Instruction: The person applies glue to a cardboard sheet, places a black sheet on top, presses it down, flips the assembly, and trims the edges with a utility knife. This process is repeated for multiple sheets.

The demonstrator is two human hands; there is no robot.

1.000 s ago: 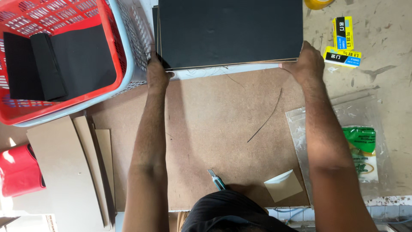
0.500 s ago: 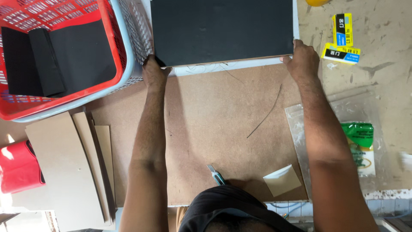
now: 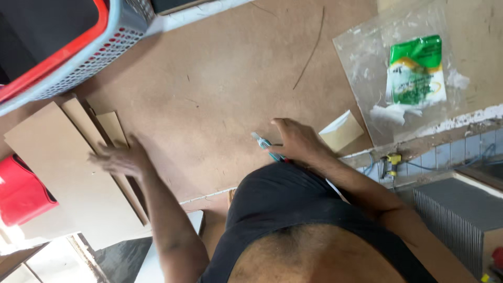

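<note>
Right hand (image 3: 297, 142) resting fingers together over teal-handled pliers (image 3: 264, 145) near the brown surface (image 3: 225, 78) edge; looking light, rigid, best gripped by handles. Left hand (image 3: 121, 159) blurred, fingers spread, hovering over stiff cardboard strips (image 3: 112, 128)

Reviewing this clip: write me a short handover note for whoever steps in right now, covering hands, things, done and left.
Left hand: open, blurred, over the brown board strips at the workboard's left edge; contact unclear.
Right hand: resting on a teal-handled tool at the near edge; whether it grips it is unclear.
Nearby: small cream card, clear bag with green packet, red basket in a grey one top left.
Done: neither hand is lifting anything.
Left: picking up the tool or a strip has not happened yet.
</note>
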